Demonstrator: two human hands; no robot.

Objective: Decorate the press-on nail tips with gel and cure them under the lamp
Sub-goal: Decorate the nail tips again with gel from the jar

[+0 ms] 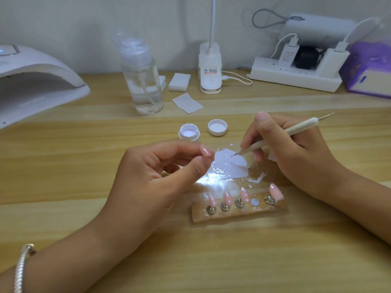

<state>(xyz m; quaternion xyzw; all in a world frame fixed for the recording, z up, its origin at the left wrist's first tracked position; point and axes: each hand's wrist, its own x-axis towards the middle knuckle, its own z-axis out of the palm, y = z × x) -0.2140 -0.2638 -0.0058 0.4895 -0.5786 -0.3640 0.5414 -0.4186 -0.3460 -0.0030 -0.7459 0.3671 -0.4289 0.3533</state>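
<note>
My left hand [163, 176] pinches a pink nail tip [205, 150] between thumb and forefinger above the clear mixing sheet [224, 168]. My right hand [294, 153] grips a white dotting pen [281, 136]; its metal point touches the white gel smeared on that sheet. In front stands a clear holder strip [237, 212] with several pink nail tips [276, 191] on metal studs, three of them dotted white, and one stud bare. The open gel jar [189, 132] and its lid [217, 127] sit behind the sheet. The white curing lamp [31, 81] is at the far left.
A clear pump bottle [142, 79] stands behind the jar, with white wipe pads [179, 82] and a loose wipe [187, 103] beside it. A desk lamp base [210, 70], a power strip with chargers [296, 75] and a purple tissue box [370, 70] line the back wall.
</note>
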